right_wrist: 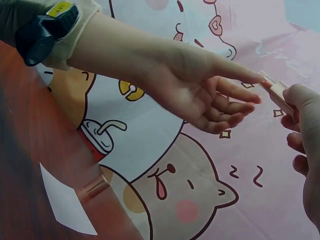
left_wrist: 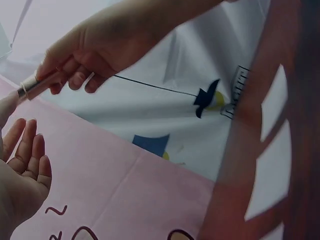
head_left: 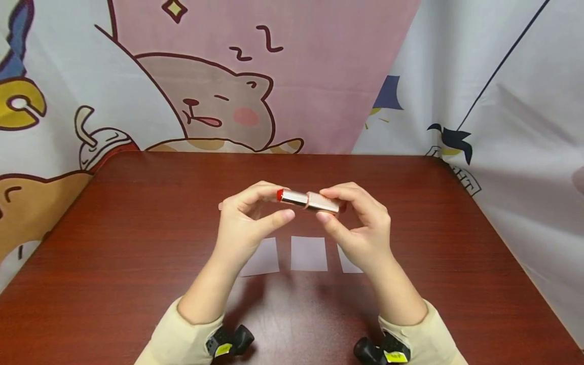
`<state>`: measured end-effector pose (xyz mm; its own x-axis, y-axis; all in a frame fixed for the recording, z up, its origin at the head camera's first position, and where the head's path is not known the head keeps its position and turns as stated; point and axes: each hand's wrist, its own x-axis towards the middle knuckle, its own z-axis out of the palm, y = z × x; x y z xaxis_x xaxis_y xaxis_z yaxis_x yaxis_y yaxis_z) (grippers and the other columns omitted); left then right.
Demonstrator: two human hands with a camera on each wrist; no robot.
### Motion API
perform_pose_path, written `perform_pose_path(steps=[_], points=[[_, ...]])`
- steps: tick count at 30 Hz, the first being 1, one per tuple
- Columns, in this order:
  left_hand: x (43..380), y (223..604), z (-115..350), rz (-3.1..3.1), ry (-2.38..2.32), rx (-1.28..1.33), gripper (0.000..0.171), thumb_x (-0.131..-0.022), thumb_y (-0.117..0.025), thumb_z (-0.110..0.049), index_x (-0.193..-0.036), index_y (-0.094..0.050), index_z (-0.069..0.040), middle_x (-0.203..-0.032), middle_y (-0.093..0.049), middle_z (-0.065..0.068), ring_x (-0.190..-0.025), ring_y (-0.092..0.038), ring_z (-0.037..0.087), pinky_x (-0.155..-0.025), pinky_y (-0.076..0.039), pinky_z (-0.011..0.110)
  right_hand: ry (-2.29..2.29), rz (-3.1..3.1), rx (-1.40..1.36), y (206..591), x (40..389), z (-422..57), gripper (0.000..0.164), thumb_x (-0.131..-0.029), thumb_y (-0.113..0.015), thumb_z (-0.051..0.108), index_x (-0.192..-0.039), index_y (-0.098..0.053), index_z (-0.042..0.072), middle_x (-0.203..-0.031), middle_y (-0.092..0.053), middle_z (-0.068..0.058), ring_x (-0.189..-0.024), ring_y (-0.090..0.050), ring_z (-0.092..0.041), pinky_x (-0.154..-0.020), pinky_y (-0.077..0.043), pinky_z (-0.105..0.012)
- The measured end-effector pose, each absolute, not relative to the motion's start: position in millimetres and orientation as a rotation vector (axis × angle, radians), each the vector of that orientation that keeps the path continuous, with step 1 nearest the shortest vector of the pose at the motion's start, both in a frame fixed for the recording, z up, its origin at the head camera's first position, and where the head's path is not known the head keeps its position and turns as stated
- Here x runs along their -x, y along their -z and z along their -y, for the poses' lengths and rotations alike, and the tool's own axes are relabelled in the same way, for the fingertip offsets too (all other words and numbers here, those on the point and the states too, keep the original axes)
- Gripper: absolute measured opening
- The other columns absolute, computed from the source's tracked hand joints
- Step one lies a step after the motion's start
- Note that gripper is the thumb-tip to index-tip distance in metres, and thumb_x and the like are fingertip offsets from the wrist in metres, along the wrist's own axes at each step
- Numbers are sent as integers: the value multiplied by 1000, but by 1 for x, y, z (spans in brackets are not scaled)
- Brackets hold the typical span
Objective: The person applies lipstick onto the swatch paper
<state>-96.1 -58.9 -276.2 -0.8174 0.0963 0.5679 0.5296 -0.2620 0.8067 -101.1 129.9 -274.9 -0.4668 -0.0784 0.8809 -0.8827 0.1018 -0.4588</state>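
My right hand (head_left: 366, 223) pinches the gold base of an uncapped lipstick (head_left: 323, 202) between thumb and fingers, holding it nearly level above the table. Its red tip (head_left: 280, 194) points left, out of a shiny metal sleeve. At that end is my left hand (head_left: 241, 223), its index finger right at the tip and its thumb just below the sleeve. In the right wrist view the left fingers (right_wrist: 225, 107) are loosely bent, with nothing enclosed in the palm. A short copper-coloured tube (right_wrist: 95, 186), like a lipstick cap, lies on the table beyond a paper.
White paper squares lie in a row on the brown table (head_left: 137, 243): a middle one (head_left: 309, 253), a left one (head_left: 264, 257) and a right one (head_left: 349, 261), the outer two partly behind my hands. A cartoon-printed curtain (head_left: 319, 76) hangs behind the table.
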Motion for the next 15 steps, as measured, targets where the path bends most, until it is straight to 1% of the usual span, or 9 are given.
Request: perform_pose_path(steps=[4, 5, 6, 8, 11, 12, 15], points=[[96, 285, 68, 1791, 2101, 743, 27, -71, -74, 14, -96, -67, 10, -89, -67, 12, -90, -62, 24, -78, -51, 34, -1445, 1665, -944, 274, 102, -131, 40, -87, -72, 27, -92, -65, -12, -85, -66, -9, -72, -52, -14, -61, -38, -24], [97, 287, 71, 1835, 2062, 728, 26, -71, -75, 13, -96, -68, 9, -89, -68, 11, -91, -62, 24, -82, -48, 31, -1446, 1667, -940, 274, 102, -131, 40, -87, -72, 27, -92, -65, -12, -85, -66, -9, -71, -52, -14, -60, -38, -24], [97, 290, 75, 1886, 2018, 703, 26, -71, -76, 10, -96, -69, 7, -88, -68, 9, -92, -62, 22, -89, -43, 29, -1448, 1669, -936, 274, 102, -131, 40, -87, -72, 27, -91, -65, -12, -85, -66, -8, -71, -52, -14, -60, -38, -25], [97, 295, 81, 1977, 1921, 669, 26, -71, -78, 6, -96, -71, 2, -89, -69, 6, -93, -63, 20, -101, -28, 34, -1457, 1675, -924, 274, 102, -132, 39, -87, -72, 27, -91, -65, -11, -84, -66, -7, -70, -51, -14, -60, -38, -25], [97, 302, 90, 2063, 1803, 649, 26, -72, -80, 2, -97, -73, -5, -90, -70, 3, -94, -63, 16, -104, -11, 44, -1481, 1687, -898, 275, 102, -132, 39, -86, -72, 29, -91, -65, -10, -84, -65, -6, -70, -51, -14, -59, -38, -24], [97, 305, 92, 2079, 1785, 652, 27, -72, -80, 2, -97, -74, -6, -90, -70, 2, -95, -62, 16, -106, -8, 46, -1489, 1692, -890, 276, 102, -132, 39, -86, -72, 29, -91, -66, -9, -83, -65, -6, -69, -51, -14, -59, -38, -24], [98, 314, 100, 2103, 1763, 681, 28, -72, -80, 3, -98, -74, -6, -92, -69, 3, -95, -63, 17, -111, -8, 44, -1508, 1711, -869, 277, 102, -131, 40, -86, -72, 31, -91, -66, -8, -82, -64, -6, -68, -50, -13, -58, -38, -23]])
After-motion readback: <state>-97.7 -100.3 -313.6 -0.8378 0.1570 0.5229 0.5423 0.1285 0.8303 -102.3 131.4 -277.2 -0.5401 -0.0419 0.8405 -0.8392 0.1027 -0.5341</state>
